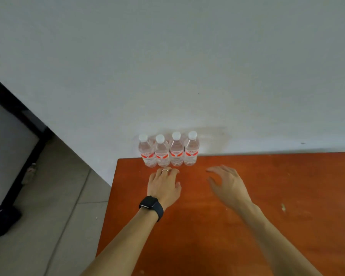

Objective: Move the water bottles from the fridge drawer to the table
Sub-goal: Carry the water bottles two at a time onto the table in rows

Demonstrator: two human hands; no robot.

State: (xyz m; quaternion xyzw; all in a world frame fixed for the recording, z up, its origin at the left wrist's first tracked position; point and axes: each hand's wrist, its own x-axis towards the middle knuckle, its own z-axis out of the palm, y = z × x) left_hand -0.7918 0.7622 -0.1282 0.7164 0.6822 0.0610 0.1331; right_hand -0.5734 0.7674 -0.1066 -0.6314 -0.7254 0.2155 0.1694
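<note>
One dark-framed piece of furniture (18, 116) is standing at the far left on the tiled floor (58, 206). Four water bottles (168, 154) are standing upright in a tight row, side by side, at the far left corner of the orange-brown table (267, 196), close against the white wall (187, 76). The left hand (164, 186), wearing a ring (165, 170) and a black watch (150, 207), is reaching just in front of the row with relaxed fingers, gripping nothing; whether it is touching a bottle cannot be told. The right hand (227, 186) is hovering over the table, fingers spread and loosely bent, holding nothing.
</note>
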